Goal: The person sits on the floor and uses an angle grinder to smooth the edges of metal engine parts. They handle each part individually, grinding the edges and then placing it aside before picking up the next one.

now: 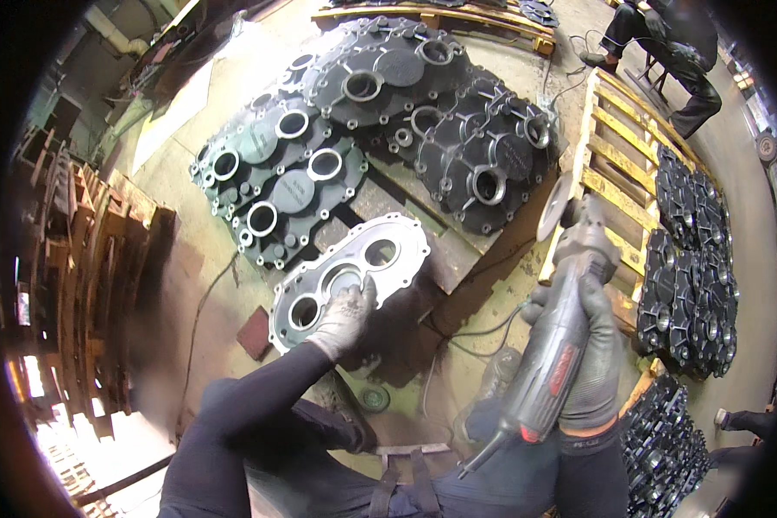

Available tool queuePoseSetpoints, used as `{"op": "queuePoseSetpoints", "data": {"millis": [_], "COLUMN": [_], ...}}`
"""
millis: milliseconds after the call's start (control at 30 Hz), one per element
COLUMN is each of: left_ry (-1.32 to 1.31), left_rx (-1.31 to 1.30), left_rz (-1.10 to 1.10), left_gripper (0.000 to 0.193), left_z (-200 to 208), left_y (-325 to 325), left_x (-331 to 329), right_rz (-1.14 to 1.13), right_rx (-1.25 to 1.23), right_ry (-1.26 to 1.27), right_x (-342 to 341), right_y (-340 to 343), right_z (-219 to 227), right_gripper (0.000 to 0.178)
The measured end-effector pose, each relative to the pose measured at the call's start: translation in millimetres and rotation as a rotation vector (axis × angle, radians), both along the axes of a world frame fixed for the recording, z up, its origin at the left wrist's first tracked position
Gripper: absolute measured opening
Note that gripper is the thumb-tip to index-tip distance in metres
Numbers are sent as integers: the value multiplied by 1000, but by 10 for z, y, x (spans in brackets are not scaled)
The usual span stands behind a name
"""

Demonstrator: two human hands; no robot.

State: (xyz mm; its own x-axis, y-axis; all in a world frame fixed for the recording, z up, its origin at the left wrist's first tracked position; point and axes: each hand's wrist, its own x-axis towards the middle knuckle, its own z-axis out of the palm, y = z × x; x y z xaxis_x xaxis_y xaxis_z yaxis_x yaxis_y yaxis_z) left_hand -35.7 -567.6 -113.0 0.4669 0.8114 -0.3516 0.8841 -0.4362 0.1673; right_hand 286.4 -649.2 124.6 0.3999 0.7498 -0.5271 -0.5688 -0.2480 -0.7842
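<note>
A pale silver cast-metal housing cover (323,278) with round openings and a bolt-hole flange is tilted in front of me. My left hand (345,319), in a light grey glove, is closed on it, fingers curled at the middle recess. In my gloved right hand (597,354) is a grey angle grinder (554,358) with a red label, fingers wrapped round its body. Its thin disc (554,207) points away from me, apart from the cover. The cord leaves the grinder's near end. Whether the disc is spinning I cannot tell.
Dark cast covers (298,192) are stacked on a pallet (406,216) beyond my left hand. More castings (691,259) lie at right beside a yellow pallet (617,160). Wooden pallets (95,259) are piled at left. Cables (483,332) cross the floor. Another person (665,52) is at far right.
</note>
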Motion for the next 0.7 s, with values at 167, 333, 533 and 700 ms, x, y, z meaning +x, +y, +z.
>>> {"op": "queuePoseSetpoints", "data": {"millis": [167, 333, 533, 700], "left_ry": [-267, -457, -467, -550], "left_rx": [-97, -658, -417, -615], "left_rz": [-76, 417, 150, 350], "left_gripper": [75, 59, 56, 49], "left_z": [792, 1430, 2189, 3363], "left_y": [571, 1016, 777, 864], "left_x": [-295, -292, 47, 909], "right_rz": [50, 67, -108, -255], "right_rx": [-15, -140, -222, -330], "right_ry": [115, 322, 438, 548], "right_x": [81, 179, 316, 721], "right_y": [274, 399, 72, -569], "right_z": [-94, -293, -608, -313], "right_gripper": [62, 54, 53, 54]}}
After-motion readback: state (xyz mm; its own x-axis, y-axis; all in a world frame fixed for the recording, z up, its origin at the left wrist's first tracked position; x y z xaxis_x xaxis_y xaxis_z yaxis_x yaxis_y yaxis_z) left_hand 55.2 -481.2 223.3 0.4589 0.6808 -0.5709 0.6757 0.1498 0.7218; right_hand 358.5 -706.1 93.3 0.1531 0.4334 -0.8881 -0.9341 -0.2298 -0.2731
